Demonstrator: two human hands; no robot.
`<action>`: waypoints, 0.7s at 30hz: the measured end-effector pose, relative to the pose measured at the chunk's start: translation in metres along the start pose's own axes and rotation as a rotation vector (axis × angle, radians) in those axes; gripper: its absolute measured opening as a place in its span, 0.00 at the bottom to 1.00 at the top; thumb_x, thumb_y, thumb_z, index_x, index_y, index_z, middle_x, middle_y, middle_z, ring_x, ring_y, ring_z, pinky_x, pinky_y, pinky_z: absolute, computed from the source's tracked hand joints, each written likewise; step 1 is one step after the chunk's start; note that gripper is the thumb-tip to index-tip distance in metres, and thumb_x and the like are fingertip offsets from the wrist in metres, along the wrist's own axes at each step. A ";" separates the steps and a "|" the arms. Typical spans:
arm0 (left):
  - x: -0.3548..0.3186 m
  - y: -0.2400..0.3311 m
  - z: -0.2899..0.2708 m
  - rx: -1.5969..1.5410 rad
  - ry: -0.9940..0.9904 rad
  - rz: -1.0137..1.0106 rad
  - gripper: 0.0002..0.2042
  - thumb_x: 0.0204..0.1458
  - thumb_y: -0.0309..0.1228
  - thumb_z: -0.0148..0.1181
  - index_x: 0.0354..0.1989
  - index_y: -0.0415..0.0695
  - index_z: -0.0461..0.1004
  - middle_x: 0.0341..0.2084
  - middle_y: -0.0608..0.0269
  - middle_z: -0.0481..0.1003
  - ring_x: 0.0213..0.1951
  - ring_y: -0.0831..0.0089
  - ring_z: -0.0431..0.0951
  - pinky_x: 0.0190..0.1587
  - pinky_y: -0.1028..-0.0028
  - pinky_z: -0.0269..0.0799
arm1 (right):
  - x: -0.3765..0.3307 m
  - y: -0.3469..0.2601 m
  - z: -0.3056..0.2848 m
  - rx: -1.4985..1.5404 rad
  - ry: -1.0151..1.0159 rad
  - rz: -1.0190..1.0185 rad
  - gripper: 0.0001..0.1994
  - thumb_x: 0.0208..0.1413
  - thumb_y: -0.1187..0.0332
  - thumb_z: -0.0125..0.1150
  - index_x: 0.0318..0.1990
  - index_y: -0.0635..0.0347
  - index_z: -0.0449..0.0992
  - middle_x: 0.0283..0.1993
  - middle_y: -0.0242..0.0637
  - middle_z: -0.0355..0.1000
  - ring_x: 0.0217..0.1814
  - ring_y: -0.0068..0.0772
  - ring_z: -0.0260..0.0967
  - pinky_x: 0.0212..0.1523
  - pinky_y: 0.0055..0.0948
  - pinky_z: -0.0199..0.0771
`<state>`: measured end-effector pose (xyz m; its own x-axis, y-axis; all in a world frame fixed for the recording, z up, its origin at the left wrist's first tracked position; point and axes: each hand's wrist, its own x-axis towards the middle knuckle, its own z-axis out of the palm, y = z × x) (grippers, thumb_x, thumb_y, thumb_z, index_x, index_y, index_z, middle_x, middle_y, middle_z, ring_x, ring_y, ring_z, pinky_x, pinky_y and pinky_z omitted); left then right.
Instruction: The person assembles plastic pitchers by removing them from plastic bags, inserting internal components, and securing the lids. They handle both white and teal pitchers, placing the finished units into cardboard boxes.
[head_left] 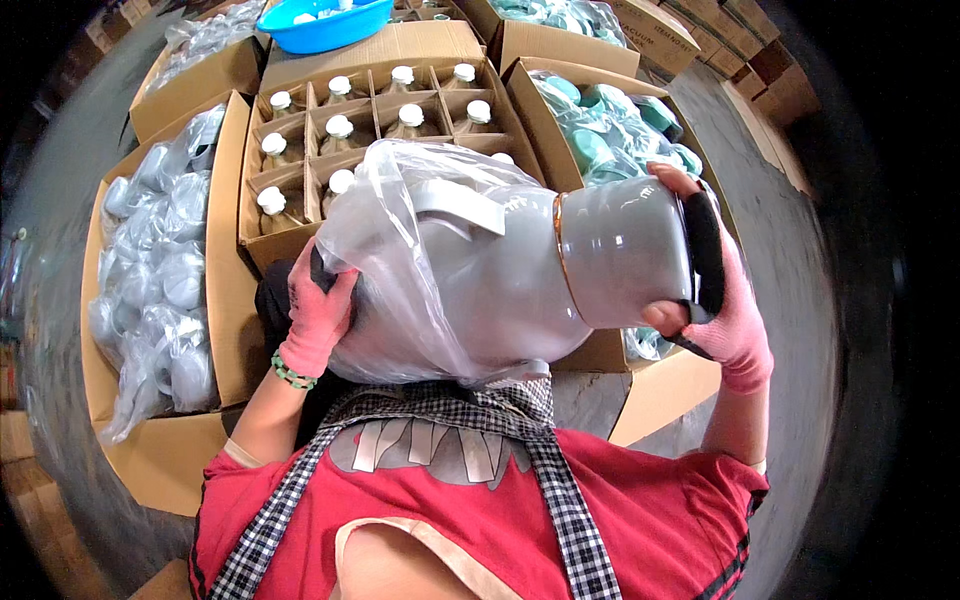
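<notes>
A large grey vacuum flask [490, 265] lies on its side across my lap, its base to the left and its cup lid [625, 250] to the right. A clear plastic bag [385, 240] covers the base and part of the body, while the lid sticks out bare. My left hand [320, 305], in a pink and black glove, grips the bagged base end. Around the end of the lid, my right hand [725, 285] is closed, bare thumb and fingertip pressing its sides. A white handle [460, 207] shows on the flask's upper side.
Ahead stands a divided carton [390, 45] of white-capped bottles [338, 127]. At left, a carton [230, 250] holds bagged grey cups [185, 285]; at right, another holds bagged teal cups [590, 155]. A blue basin [325, 27] rests at the back. More cartons [650, 40] stand behind.
</notes>
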<state>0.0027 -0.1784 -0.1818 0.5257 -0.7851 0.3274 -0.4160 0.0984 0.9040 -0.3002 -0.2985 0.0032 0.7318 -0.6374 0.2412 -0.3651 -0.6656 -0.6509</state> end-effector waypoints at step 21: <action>0.015 0.016 0.012 0.325 -0.026 0.181 0.17 0.42 0.25 0.55 0.41 0.33 0.62 0.33 0.43 0.68 0.37 0.49 0.68 0.40 0.65 0.64 | 0.036 0.021 -0.007 -0.155 -0.071 0.100 0.25 0.47 0.56 0.51 0.49 0.61 0.59 0.40 0.46 0.66 0.43 0.36 0.64 0.46 0.30 0.61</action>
<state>-0.0055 -0.1959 -0.1654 0.4052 -0.7884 0.4629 -0.7166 0.0406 0.6963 -0.2853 -0.3377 0.0033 0.7241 -0.6781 0.1258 -0.5183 -0.6554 -0.5494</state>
